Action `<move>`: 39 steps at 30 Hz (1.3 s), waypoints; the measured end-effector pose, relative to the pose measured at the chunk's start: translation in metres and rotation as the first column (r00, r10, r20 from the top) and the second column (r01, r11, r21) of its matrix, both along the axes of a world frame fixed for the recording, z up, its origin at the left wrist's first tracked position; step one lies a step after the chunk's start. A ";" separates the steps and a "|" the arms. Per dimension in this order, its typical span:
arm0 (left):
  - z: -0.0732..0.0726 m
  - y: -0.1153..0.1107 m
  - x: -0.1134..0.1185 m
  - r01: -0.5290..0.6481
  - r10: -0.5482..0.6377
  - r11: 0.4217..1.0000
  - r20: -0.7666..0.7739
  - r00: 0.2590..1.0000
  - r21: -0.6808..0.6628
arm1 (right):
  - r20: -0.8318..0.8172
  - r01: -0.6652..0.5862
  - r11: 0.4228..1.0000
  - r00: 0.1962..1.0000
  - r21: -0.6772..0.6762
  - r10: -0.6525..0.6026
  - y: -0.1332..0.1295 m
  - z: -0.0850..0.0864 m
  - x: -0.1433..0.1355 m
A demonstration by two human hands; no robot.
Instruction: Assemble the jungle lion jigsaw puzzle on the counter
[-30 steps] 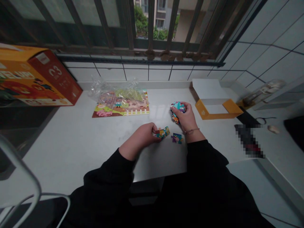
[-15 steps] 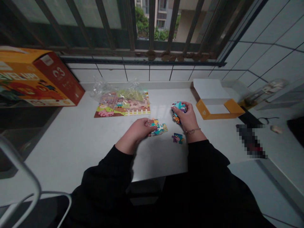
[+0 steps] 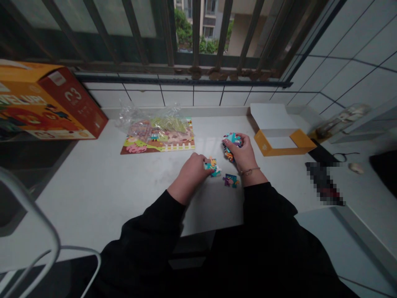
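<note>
Between the thumb and fingers of my left hand (image 3: 196,170) are colourful jigsaw puzzle pieces (image 3: 213,167), teal with yellow and white; how many, I cannot tell. My right hand (image 3: 244,153) is closed around a stack of jigsaw pieces (image 3: 231,145) in teal, orange and purple. On the white counter below the two hands lies a loose purple and teal jigsaw piece (image 3: 230,180), touched by neither hand. Behind my left hand a farm picture sheet (image 3: 178,145) lies flat, partly covered by a crumpled clear plastic bag (image 3: 149,120).
An open yellow box (image 3: 281,151) with a white lid stands at the back right. A large orange and red box (image 3: 71,103) is at the left. Grey tubing (image 3: 46,223) curves up at the lower left. Glasses (image 3: 341,157) lie at the right. A barred window (image 3: 198,37) is ahead.
My left hand has moved to the right with its jigsaw pieces, closer to the loose piece. My right hand keeps hold of its stack in nearly the same place.
</note>
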State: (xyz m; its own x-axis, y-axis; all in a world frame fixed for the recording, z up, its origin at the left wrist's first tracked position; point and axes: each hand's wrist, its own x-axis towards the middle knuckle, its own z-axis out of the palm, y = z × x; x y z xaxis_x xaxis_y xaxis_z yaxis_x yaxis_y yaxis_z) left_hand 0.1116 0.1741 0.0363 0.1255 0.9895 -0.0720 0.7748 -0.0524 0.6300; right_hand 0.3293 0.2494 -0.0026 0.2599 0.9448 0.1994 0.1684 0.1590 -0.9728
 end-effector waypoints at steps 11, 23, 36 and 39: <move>0.008 -0.008 -0.003 0.073 -0.074 0.997 -0.026 0.997 -0.010 | -0.015 -0.016 1.000 1.000 0.009 0.016 -0.002 0.002 -0.002; 0.008 -0.016 0.001 0.319 -0.312 0.946 -0.106 0.944 0.056 | -0.012 -0.016 1.000 1.000 0.006 0.016 -0.003 0.005 -0.004; 0.000 -0.010 0.007 0.239 -0.236 0.971 -0.126 0.963 0.004 | 0.026 -0.016 1.000 1.000 0.011 0.015 -0.003 0.003 -0.003; -0.003 -0.010 0.008 0.199 -0.199 0.980 -0.098 0.975 -0.002 | 0.036 -0.013 1.000 0.999 0.017 0.012 -0.004 0.004 -0.003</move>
State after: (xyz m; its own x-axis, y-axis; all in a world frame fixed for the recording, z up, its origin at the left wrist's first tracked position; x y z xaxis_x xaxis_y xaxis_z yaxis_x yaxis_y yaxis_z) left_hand 0.1201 0.1640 0.0333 0.3126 0.9460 -0.0863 0.8061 -0.2161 0.5510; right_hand 0.3266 0.2449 0.0009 0.2407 0.9442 0.2247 0.2013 0.1779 -0.9632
